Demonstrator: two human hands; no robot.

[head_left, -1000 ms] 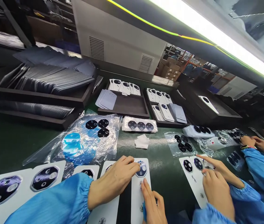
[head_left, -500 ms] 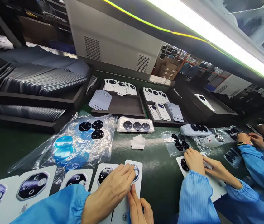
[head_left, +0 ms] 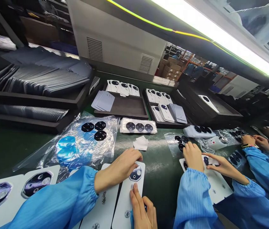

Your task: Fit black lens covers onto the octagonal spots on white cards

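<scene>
A white phone back cover (head_left: 124, 200) lies in front of me, with a dark octagonal camera cover (head_left: 135, 174) near its top. My left hand (head_left: 121, 167) is over its upper left corner, fingers bent together and thumb tucked under; whatever they may hold is hidden. Two fingers of my right hand (head_left: 141, 208) lie on the cover's right part, the others curled, gripping it by the edge. A small dark blue bit shows between those fingers. Further left, more white covers with purple-black camera covers (head_left: 37, 183) lie in a row, partly under my left sleeve.
Beyond are a plastic bag (head_left: 111, 144) with black octagonal pieces and blue film, a stack of camera covers (head_left: 139, 126) and white paper slips (head_left: 141, 143). Black trays (head_left: 131, 109) hold covers. A co-worker's hands (head_left: 193, 156) work at right; another person is further along.
My left hand has lifted off the camera cover and shifted up and left, uncovering it. My right hand stays on the phone back cover. The co-worker's hands have moved slightly.
</scene>
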